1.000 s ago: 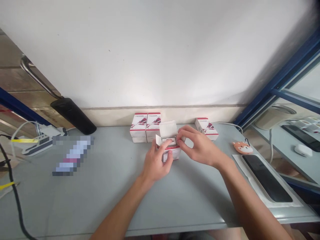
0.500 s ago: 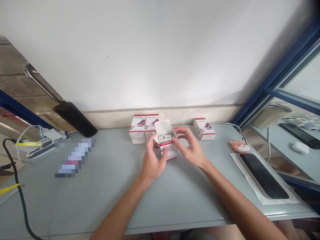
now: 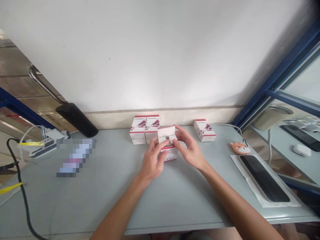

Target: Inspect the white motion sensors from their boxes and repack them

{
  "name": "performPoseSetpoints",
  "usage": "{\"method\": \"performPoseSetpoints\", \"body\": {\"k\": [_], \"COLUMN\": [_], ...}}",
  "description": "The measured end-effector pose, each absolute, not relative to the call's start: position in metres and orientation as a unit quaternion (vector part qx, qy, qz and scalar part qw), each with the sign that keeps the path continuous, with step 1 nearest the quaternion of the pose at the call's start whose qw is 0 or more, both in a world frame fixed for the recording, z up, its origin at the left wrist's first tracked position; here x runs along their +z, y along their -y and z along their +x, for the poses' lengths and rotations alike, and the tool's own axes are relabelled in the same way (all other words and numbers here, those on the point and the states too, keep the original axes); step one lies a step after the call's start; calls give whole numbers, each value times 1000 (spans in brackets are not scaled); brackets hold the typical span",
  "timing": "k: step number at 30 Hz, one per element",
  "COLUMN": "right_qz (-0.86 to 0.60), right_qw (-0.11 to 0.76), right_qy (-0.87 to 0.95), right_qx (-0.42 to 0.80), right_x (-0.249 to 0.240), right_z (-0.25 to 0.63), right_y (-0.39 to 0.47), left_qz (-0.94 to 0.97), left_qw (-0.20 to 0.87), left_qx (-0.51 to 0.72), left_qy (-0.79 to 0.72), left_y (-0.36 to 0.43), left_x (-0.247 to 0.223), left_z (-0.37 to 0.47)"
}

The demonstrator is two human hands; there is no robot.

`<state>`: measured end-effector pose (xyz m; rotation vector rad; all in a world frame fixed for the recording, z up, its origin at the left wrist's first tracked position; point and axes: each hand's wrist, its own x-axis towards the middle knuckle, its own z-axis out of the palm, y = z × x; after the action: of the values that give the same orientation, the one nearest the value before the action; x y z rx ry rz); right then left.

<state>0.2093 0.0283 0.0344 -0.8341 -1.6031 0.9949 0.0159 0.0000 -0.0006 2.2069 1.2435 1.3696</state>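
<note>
A small white-and-red carton [image 3: 170, 154] printed "DETECTOR" stands on the desk between my hands, its back top flap [image 3: 167, 132] raised. My left hand [image 3: 155, 158] grips the carton's left side, thumb on the front and fingers over the top edge. My right hand [image 3: 188, 148] holds the right side, with its thumb on a small side flap [image 3: 172, 138] folded inward over the opening. The folded flaps and my fingers hide most of the inside. Two matching closed cartons [image 3: 145, 128] stand side by side just behind to the left.
Another closed carton [image 3: 205, 130] lies at the back right. A phone [image 3: 265, 178] on a white sheet and an orange animal-faced case [image 3: 240, 147] sit on the right. On the left are a blurred-out device [image 3: 77, 158], a black padded bar [image 3: 77, 120], a power strip [image 3: 47, 143] and cables.
The side flaps have been folded inward over the carton's opening, covering the white item seen inside before. My left fingers have moved over the top edge.
</note>
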Motion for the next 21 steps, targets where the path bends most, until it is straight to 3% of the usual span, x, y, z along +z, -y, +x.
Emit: {"method": "performPoseSetpoints", "body": {"k": [9,16,21], "right_qz": [-331,-342,-342], "right_qw": [489,530,542], "right_qy": [718,689,698], "right_qx": [369,359,319], "right_x": [34,29,27], "right_z": [215,211,213], "right_y": [-29,-32,-36], "left_qz": [759,741,662], "left_qw": [153,130,-4], "left_qx": [457,520,648], "left_qy": [-437,-404,-376], "left_y": [-2,-10,22], "left_x": [2,-5,11], "left_z": [16,16,28]}}
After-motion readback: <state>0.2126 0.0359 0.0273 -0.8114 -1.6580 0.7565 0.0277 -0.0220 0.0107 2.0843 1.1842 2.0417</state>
